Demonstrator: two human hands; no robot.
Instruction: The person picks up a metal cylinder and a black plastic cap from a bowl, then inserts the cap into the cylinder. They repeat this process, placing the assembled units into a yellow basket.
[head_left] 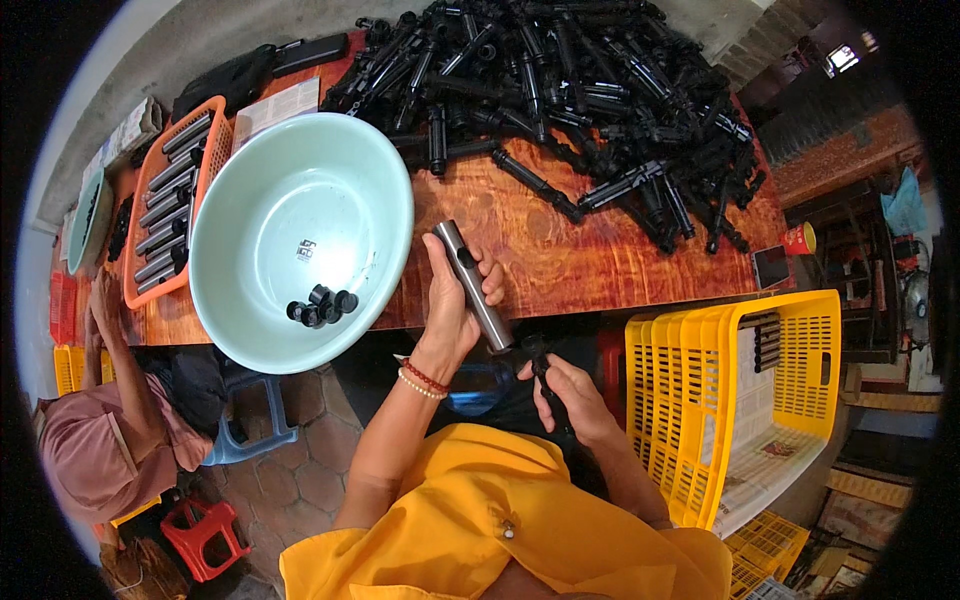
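My left hand [447,308] is wrapped round a grey metal tube [484,306] with a hole in its side near the upper end. The tube slants down toward my right hand [582,402], which is closed on a slim black plastic part [540,362]. The top of that part is close to the tube's lower end; whether they touch I cannot tell. To the left stands a pale green basin [212,262] with several short black caps [322,303] at its bottom. A big heap of black tubular parts [560,75] covers the far side of the wooden table [450,212].
An orange basket [222,150] of grey tubes lies beyond the basin. Yellow crates [668,400], lined with newspaper, stand close on my right. A phone [770,266] and a red-yellow cup [800,238] are at the table's right edge. Another person [125,430] sits at the left.
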